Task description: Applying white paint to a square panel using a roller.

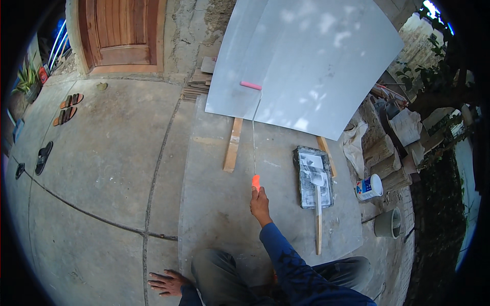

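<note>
My right hand (260, 205) is wrapped round the orange handle of a long paint roller (254, 143). Its pink roller head (250, 85) lies against a large pale grey panel (301, 61), low on its left side. The panel leans back with its bottom edge over two wooden strips, one being the left strip (233, 145). To the right of my arm lies a black paint tray (296, 168) with white paint in it. A flat wooden stick (319, 224) with a white-coated end rests across the tray. My left hand (167, 283) is spread on the concrete beside my knee, holding nothing.
A white bucket (376, 185) and a grey bucket (388, 224) stand right of the tray. Stacked logs (385, 158) line the right side. Sandals (65, 115) lie on the concrete floor (112, 148) at left, below a wooden door (122, 33). A clear sheet (214, 214) covers the floor ahead.
</note>
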`<state>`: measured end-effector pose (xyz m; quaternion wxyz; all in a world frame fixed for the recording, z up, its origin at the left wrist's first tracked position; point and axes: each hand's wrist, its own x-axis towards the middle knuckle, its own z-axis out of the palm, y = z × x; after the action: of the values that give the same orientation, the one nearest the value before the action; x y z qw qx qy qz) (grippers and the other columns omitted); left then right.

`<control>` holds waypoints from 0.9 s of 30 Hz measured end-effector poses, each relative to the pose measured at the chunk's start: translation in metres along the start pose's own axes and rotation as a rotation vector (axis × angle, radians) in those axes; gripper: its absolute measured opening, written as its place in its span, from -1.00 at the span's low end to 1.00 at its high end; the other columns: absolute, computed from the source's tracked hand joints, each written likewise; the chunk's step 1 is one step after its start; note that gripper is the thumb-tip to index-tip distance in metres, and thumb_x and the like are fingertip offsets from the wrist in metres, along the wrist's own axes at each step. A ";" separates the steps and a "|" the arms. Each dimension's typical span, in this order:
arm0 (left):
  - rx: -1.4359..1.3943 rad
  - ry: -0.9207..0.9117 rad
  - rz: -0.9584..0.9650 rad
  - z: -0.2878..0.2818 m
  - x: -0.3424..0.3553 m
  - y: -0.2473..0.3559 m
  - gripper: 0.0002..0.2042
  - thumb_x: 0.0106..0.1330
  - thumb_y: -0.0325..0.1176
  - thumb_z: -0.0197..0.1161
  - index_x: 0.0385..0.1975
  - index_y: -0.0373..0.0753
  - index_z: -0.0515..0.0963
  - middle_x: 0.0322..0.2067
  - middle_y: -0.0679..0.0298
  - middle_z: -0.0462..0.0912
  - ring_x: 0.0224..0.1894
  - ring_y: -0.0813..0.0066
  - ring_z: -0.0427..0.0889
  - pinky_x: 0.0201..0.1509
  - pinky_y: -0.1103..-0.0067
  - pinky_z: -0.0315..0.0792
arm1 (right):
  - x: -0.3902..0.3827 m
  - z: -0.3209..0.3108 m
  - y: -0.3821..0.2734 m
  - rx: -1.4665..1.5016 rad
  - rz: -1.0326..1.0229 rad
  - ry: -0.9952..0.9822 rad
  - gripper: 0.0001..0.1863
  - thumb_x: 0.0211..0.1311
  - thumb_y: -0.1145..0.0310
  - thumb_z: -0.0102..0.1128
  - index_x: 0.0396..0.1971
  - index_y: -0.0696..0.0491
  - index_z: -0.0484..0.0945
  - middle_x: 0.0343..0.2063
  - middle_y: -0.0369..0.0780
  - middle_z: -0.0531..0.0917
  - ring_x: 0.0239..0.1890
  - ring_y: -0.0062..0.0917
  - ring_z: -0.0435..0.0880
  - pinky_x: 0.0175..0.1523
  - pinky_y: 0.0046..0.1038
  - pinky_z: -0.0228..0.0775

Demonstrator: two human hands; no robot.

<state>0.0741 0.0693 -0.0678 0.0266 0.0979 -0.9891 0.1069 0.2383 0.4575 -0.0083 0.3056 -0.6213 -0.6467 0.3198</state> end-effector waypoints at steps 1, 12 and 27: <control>0.003 0.001 0.000 -0.002 -0.001 0.000 -0.35 0.50 0.21 -0.42 0.52 0.09 -0.04 0.51 0.13 -0.04 0.53 0.06 -0.01 0.43 -0.09 -0.04 | -0.006 0.004 0.004 0.000 0.000 0.001 -0.61 0.50 0.00 -0.09 -0.23 0.09 0.32 -0.74 -0.25 0.42 -0.78 -0.49 0.46 -0.68 -0.39 0.32; -0.003 0.034 0.001 0.001 -0.001 -0.001 -0.34 0.50 0.22 -0.44 0.53 0.08 -0.05 0.52 0.13 -0.08 0.53 0.07 -0.04 0.44 -0.08 -0.06 | -0.065 0.016 0.028 0.063 0.099 -0.083 -0.60 0.49 0.02 -0.07 -0.19 0.12 0.35 -0.65 -0.18 0.49 -0.69 -0.46 0.52 -0.58 -0.37 0.37; 0.037 -0.049 -0.010 -0.014 0.001 -0.001 -0.35 0.51 0.19 -0.45 0.53 0.06 -0.06 0.53 0.13 -0.10 0.54 0.08 -0.06 0.44 -0.08 -0.06 | 0.056 -0.012 -0.064 0.137 -0.016 0.081 -0.61 0.50 0.00 -0.09 -0.23 0.07 0.35 -0.74 -0.27 0.44 -0.78 -0.56 0.42 -0.68 -0.44 0.27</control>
<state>0.0734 0.0715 -0.0540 0.0009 0.1061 -0.9867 0.1228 0.2062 0.5127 0.0499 0.3758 -0.6064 -0.6152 0.3354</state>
